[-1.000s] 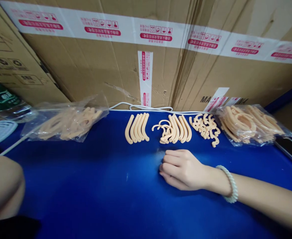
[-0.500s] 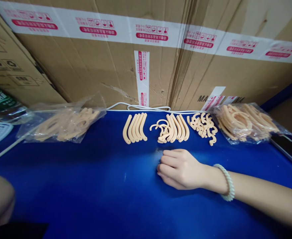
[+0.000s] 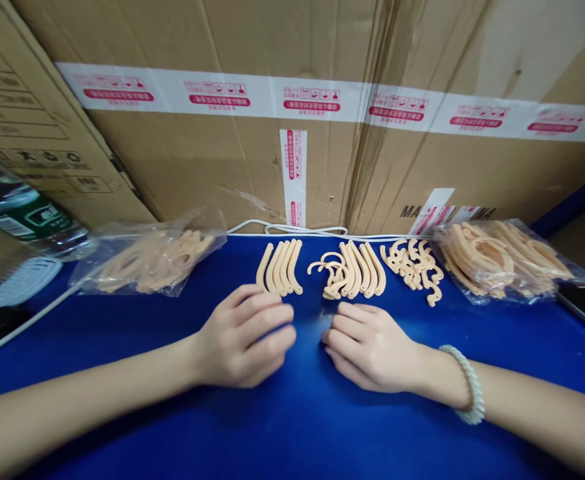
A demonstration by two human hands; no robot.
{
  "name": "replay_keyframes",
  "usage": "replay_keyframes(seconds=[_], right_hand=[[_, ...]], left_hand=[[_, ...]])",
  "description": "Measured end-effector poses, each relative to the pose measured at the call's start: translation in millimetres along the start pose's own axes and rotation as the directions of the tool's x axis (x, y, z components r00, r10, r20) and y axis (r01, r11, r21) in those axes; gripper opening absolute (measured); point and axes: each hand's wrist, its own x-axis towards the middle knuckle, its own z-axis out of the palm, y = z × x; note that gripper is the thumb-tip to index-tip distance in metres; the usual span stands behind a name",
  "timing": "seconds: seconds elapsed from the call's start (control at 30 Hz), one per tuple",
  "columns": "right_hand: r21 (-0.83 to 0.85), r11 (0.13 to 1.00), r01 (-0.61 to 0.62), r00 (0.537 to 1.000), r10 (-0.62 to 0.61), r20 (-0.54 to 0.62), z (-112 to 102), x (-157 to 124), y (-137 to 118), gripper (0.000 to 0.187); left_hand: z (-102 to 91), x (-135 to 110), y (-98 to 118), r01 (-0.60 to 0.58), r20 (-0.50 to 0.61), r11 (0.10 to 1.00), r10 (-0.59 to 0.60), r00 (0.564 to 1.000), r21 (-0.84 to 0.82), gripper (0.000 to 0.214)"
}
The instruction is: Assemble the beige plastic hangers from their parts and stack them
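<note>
Left fingers point(image 3: 267, 323) newly visible, seemingly curled

Below the centre of the frame, the left hand point(image 3: 250, 339) and right hand point(image 3: 370, 347) sit near each other with fingers curled. Above them on the blue tabletop point(image 3: 292, 433) lie a row of curved beige bars point(image 3: 291, 267), a second row beside thin hooks point(image 3: 337, 268), and a pile of small curved pieces point(image 3: 412, 261). Filled clear bags point(image 3: 497, 260) flank these at left and right, before a taped cardboard box point(image 3: 222, 160).
</note>
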Motion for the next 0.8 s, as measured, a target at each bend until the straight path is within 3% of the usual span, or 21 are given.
replay_keyframes(seconds=[0.07,0.17,0.37,0.57,0.8], right_hand=[[-0.025,0.998,-0.059,0.998,0.058,-0.039,-0.7,-0.4,2.6,0.018],[-0.087,0.983,-0.165,0.985,0.159,-0.07,-1.5,0.0,8.8,0.027],[-0.299,0.922,-0.245,0.963,0.268,0.038,-7.1,8.9,23.3,0.043],[-0.283,0.934,-0.218,0.95,0.269,0.158,-6.0,29.0,33.6,0.013],[-0.301,0.916,-0.263,0.933,0.322,0.162,9.1,50.4,55.8,0.017]], left_hand=[[6.9,4.7,-3.0,0.009,0.002,1.0,-0.009,1.0,-0.006,0.019],[13.8,8.0,-4.4,0.129,0.083,0.989,-0.122,0.989,-0.072,0.018],[14.0,6.0,-4.0,0.182,0.109,0.974,-0.168,0.98,-0.137,0.017],[15.6,5.8,-6.2,0.297,0.071,0.933,-0.289,0.955,-0.202,0.017],[14.2,5.4,-6.9,0.306,0.029,0.929,-0.307,0.951,-0.206,0.019]])
